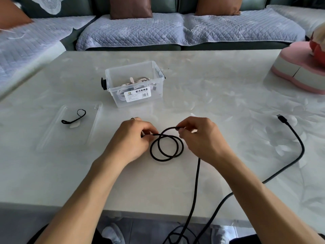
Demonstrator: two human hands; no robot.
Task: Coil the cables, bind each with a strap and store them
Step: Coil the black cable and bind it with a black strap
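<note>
A black braided cable lies on the white table with two small loops formed between my hands. My left hand pinches the loops at their left side. My right hand pinches the cable at the top of the loops. The rest of the cable runs down off the table's front edge, comes back up and ends in a plug at the right. A black strap lies on a clear lid at the left. A clear storage box behind holds bundled white cables.
A pink and white box stands at the table's right edge. A sofa with quilted covers and brown cushions runs along the far side. The table's front edge is close to my body, with cable hanging below it.
</note>
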